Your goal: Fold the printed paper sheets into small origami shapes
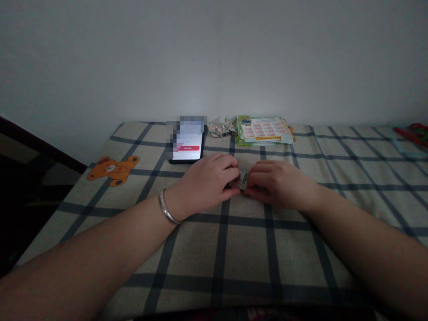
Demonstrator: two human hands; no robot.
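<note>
Between my two hands is a small piece of printed paper (244, 179), white with green and reddish print. My left hand (214, 176), with a silver bangle at its wrist, pinches the paper's left side. My right hand (277, 183) has its fingers closed on the right side. Much of the paper is hidden behind the fingers, so its full shape cannot be made out. Both hands are low over the checked tablecloth (197, 263), in the middle of the table.
Beyond my left hand lies a phone (187, 145) with a lit screen. A crumpled or folded printed paper (222, 128) sits beside a stack of printed sheets (265, 130) near the wall (214, 58). An orange bear picture (113, 170) is at left, a red object (414, 135) far right.
</note>
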